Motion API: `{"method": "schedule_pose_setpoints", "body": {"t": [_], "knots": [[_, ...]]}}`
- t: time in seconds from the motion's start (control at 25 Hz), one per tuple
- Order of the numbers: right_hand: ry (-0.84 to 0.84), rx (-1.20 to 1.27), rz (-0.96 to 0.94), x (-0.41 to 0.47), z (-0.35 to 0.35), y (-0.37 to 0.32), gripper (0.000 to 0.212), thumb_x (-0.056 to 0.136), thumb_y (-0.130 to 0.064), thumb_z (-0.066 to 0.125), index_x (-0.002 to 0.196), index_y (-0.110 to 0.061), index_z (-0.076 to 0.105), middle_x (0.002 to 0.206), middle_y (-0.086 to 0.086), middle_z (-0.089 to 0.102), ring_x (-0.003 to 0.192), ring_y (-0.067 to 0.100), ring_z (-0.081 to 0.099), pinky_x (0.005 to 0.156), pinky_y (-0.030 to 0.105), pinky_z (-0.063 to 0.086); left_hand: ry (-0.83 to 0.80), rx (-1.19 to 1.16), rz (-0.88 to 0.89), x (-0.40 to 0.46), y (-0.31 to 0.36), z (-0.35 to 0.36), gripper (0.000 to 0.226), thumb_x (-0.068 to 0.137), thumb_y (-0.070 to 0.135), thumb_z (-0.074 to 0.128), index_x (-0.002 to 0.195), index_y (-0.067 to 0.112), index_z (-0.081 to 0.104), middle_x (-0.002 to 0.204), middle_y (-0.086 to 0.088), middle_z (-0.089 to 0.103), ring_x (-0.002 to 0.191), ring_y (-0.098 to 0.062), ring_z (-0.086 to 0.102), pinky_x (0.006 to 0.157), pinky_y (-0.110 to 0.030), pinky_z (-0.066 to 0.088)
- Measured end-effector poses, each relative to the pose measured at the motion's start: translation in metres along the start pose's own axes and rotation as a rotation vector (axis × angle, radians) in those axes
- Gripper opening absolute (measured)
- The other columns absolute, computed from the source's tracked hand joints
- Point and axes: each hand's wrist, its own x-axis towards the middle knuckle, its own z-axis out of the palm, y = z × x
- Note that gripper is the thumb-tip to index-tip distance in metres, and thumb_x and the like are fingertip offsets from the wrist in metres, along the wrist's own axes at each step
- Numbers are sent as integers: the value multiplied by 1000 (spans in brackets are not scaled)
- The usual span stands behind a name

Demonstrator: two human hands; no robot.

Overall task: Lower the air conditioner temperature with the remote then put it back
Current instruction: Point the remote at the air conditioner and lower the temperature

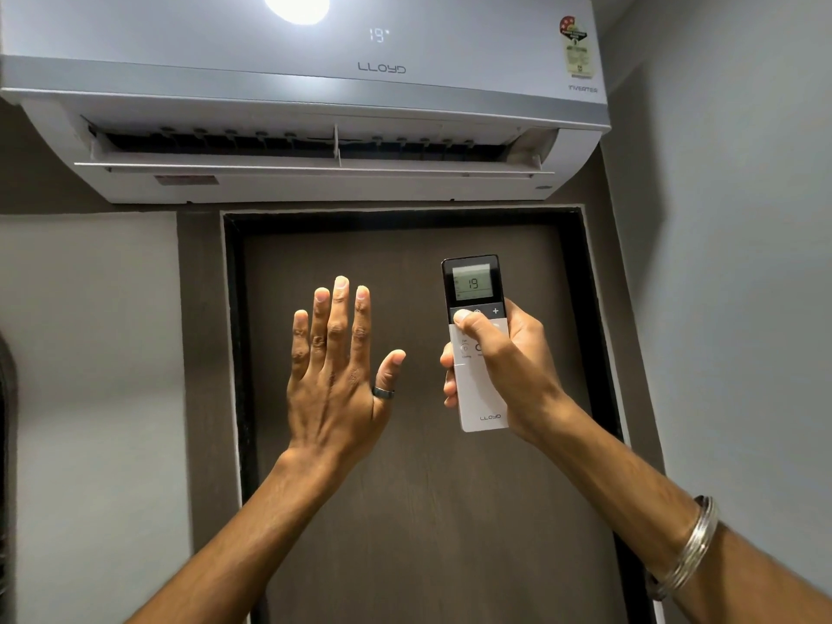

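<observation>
Wrapped around the lower half of a slim white remote [478, 349], the right hand [508, 367] presses its thumb under the dark screen reading 19, while beside it the left hand [335, 371] spreads empty below the air conditioner [306, 96].

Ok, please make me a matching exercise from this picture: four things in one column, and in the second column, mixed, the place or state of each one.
Things:
1. remote
2. left hand
3. air conditioner
4. bangles

Place or state:
A. mounted high on the wall above the door, display reading 19
B. on the right wrist
C. held upright in the right hand, thumb on a button
D. open and empty, fingers spread

Right pairs: 1-C, 2-D, 3-A, 4-B
</observation>
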Motion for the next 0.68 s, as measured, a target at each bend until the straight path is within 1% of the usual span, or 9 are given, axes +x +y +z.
{"method": "schedule_pose_setpoints", "body": {"t": [0.08,0.24,0.36,0.48,0.56,0.6,0.68], "knots": [[-11,11,12,0,0,0,15,95,-34,61,105,-24,59,68,4,74,49,23,71,48,35,61,1,0,0,1,0,0,79,102,61,17,163,11,15,172,-13,5,159,-27,-2,129,-41,-10],[-41,27,61,-1,2,1,22,89,-39,61,104,-23,58,65,0,75,47,19,70,45,32,61,5,-3,-6,2,-1,0,80,102,62,20,163,11,14,173,-13,4,160,-29,-4,129,-41,-11],[-20,31,53,-3,2,3,21,90,-38,62,104,-23,59,66,1,75,47,20,70,45,33,61,9,-9,-5,2,-2,1,80,102,62,22,164,11,14,173,-13,3,159,-29,-5,129,-42,-10],[18,-1,32,-3,1,5,10,98,-31,64,102,-22,60,66,4,73,47,23,69,45,35,61,11,-19,-13,2,-1,1,81,101,61,26,164,11,13,173,-13,2,159,-29,-6,129,-42,-10],[34,-10,28,-2,0,6,4,104,-25,62,103,-21,60,67,6,72,47,24,69,47,36,61,10,-23,-17,3,-1,1,81,101,61,26,164,11,13,173,-13,2,160,-30,-5,129,-43,-9],[36,-5,27,-2,-1,6,4,105,-24,61,103,-21,60,68,7,72,47,25,69,47,36,61,11,-26,-18,3,-1,1,81,101,61,26,164,11,13,173,-13,2,160,-30,-5,129,-43,-9],[25,10,29,-1,-2,3,12,101,-30,63,104,-19,59,68,6,73,48,25,69,48,36,61,19,-29,-20,4,0,2,81,101,61,26,164,11,13,173,-13,2,159,-29,-6,129,-42,-10]]}}
